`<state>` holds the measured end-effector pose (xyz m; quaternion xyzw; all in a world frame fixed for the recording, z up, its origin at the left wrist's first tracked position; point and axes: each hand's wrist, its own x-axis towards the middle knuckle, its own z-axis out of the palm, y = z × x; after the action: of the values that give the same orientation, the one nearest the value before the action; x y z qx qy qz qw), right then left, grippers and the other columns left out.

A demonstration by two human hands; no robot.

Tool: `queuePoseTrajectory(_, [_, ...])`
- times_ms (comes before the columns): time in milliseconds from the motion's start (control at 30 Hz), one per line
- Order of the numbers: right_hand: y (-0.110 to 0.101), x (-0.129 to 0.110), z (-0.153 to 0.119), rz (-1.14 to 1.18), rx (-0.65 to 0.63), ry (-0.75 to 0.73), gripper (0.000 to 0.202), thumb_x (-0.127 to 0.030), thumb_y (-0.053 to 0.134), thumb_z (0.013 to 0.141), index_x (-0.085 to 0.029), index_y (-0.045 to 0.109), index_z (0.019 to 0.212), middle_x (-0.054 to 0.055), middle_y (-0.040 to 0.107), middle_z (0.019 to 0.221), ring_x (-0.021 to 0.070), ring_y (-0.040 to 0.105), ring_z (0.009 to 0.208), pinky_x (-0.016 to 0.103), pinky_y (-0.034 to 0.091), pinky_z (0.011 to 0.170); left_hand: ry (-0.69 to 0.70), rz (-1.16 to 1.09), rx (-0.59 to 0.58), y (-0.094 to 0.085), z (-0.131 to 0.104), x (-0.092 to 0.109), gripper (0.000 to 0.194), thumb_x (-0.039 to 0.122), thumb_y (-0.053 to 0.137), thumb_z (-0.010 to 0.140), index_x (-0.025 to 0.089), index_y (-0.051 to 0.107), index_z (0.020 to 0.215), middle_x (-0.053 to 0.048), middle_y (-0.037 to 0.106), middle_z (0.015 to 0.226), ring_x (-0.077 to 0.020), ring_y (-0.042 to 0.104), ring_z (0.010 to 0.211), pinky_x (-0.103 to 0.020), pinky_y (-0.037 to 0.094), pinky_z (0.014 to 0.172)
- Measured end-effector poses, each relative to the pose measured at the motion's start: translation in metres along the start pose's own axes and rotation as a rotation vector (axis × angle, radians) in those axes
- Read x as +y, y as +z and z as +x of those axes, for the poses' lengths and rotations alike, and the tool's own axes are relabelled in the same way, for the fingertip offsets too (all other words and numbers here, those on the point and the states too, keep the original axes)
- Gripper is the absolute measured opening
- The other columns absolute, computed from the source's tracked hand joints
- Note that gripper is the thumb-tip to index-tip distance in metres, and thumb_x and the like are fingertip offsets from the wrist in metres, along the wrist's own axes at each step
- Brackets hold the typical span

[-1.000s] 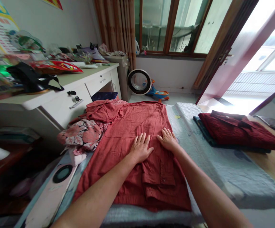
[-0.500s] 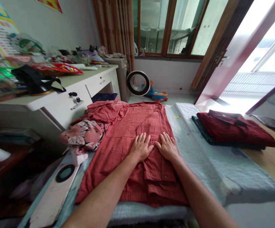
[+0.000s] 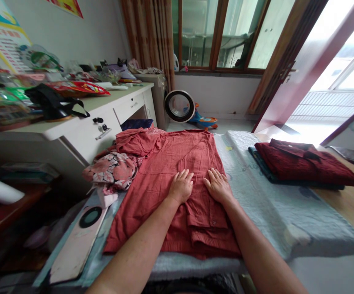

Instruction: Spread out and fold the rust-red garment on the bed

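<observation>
A rust-red shirt [image 3: 152,192] lies spread on the light blue cloth [image 3: 256,212], its right part folded over toward the middle with a sleeve and cuff at the near end. Flat on the middle of it rests my left hand [image 3: 181,185], open, fingers pointing away from me. My right hand [image 3: 218,184] presses on the folded part near its right edge, also open with fingers extended. Against the shirt's left side sits a crumpled heap of floral fabric [image 3: 112,169].
Folded dark red clothing [image 3: 305,163] is stacked at the right, over a dark teal garment. A pale phone-shaped panel [image 3: 75,245] with a black ring lies at the near left. A cluttered white desk [image 3: 81,143] borders the left side; a ride-on toy [image 3: 204,120] stands beyond.
My left hand has drawn slightly away from the right, so their thumbs are farther apart. Both stay flat on the shirt. The whole view has shifted a little.
</observation>
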<state>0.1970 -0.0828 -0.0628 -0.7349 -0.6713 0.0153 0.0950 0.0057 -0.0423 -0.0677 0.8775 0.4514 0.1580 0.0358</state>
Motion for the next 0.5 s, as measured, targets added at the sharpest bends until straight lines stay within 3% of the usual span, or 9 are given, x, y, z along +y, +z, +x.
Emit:
queuePoseTrajectory(300, [-0.0012, 0.0047, 0.0002, -0.004, 0.041, 0.028, 0.048, -0.031, 0.037, 0.099, -0.017, 0.047, 0.144, 0.009, 0.041, 0.154, 0.0248, 0.035, 0.143, 0.043, 0.025, 0.116, -0.040, 0.046, 0.023, -0.0055, -0.0031, 0.0050, 0.044, 0.025, 0.039, 0.096, 0.017, 0.052, 0.138, -0.011, 0.050, 0.148, -0.0236, 0.043, 0.137, -0.044, 0.033, 0.114])
queuePoseTrajectory(500, [-0.0009, 0.0107, 0.0002, -0.015, 0.040, 0.078, 0.047, -0.030, 0.035, 0.099, -0.016, 0.049, 0.141, 0.009, 0.043, 0.153, 0.0258, 0.034, 0.143, 0.045, 0.023, 0.117, -0.108, 0.065, 0.012, -0.0079, -0.0037, 0.0084, 0.046, 0.025, 0.040, 0.095, 0.016, 0.051, 0.138, -0.012, 0.049, 0.148, -0.0240, 0.041, 0.138, -0.049, 0.030, 0.115])
